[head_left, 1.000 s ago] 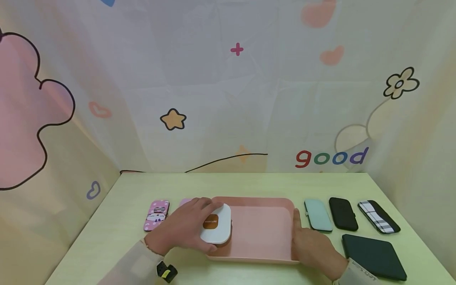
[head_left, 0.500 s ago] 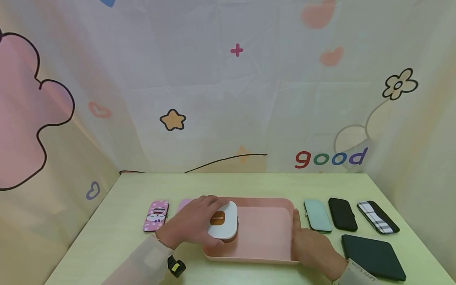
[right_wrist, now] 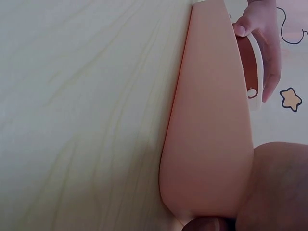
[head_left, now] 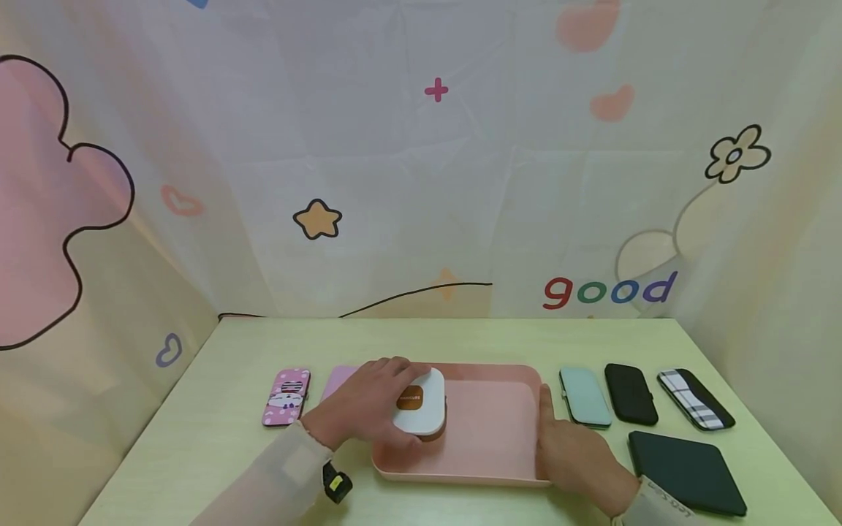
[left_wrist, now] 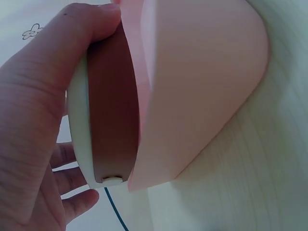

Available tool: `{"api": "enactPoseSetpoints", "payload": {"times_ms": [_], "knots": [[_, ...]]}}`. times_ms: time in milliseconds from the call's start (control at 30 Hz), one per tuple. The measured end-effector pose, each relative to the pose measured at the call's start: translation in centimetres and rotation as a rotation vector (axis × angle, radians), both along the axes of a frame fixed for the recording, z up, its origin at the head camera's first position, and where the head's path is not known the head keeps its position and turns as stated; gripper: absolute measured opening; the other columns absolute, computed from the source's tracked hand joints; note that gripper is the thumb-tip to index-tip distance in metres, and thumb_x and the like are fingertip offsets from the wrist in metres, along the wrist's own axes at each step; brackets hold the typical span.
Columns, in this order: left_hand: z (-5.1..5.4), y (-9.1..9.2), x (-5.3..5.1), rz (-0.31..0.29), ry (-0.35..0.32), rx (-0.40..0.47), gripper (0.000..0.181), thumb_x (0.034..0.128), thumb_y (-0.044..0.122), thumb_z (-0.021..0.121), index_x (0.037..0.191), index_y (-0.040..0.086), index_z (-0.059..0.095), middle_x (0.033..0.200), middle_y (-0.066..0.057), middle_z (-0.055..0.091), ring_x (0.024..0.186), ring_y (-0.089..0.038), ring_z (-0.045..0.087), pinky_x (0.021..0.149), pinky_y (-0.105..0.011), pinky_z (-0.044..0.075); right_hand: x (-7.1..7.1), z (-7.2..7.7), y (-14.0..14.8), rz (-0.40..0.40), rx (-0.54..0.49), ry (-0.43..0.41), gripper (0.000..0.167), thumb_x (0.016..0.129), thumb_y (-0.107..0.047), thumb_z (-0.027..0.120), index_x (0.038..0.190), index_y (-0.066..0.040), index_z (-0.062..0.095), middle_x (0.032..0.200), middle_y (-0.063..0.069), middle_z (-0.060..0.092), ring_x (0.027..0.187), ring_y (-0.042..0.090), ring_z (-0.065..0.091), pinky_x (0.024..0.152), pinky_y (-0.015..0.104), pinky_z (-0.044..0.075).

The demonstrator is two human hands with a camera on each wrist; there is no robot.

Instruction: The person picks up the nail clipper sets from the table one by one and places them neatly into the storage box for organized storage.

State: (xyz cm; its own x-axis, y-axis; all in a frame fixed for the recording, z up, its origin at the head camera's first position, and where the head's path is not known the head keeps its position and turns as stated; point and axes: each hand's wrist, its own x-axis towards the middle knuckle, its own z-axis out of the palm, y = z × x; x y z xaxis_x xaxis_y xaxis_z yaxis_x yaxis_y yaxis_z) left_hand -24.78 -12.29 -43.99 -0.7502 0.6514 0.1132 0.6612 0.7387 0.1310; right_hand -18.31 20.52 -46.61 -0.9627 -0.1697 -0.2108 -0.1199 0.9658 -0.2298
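Just 1 case (head_left: 427, 409) in L grip (head_left: 370, 402)

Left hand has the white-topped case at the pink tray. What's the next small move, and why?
I'd probably lower the white-topped case onto the floor of the pink tray: the left hand grips it over the tray's left part, and both wrist views show it rising above the wall. The right hand touching the right end could steady the tray. Contact underneath is hidden.
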Motion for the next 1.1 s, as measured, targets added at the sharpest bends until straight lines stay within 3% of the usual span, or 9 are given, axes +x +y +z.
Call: {"api": "enactPoseSetpoints", "payload": {"times_ms": [467, 1100], "knots": [[-0.6, 0.9, -0.7, -0.03, -0.006, 0.0, 0.098, 0.0678, 0.073, 0.071, 0.149, 0.026, 0.042, 0.135, 0.0, 0.055, 0.126, -0.019, 0.052, 0.114, -0.043, 0.035, 0.2, 0.1, 0.0, -0.001, 0.004, 0.012, 0.082, 0.098, -0.014, 0.049, 0.157, 0.007, -0.004, 0.059, 0.002, 0.05, 0.049, 0.016, 0.042, 0.045, 0.032, 0.031], [-1.7, 1.1, -1.3, -0.008, -0.083, -0.01, 0.103, 0.0661, 0.076, 0.072, 0.15, 0.024, 0.042, 0.147, -0.001, 0.05, 0.135, -0.022, 0.048, 0.116, -0.047, 0.032, 0.2, 0.2, 0.0, -0.007, -0.001, 0.014, 0.082, 0.097, -0.014, 0.051, 0.157, 0.008, -0.001, 0.058, 0.002, 0.05, 0.048, 0.015, 0.042, 0.045, 0.031, 0.03]]}}
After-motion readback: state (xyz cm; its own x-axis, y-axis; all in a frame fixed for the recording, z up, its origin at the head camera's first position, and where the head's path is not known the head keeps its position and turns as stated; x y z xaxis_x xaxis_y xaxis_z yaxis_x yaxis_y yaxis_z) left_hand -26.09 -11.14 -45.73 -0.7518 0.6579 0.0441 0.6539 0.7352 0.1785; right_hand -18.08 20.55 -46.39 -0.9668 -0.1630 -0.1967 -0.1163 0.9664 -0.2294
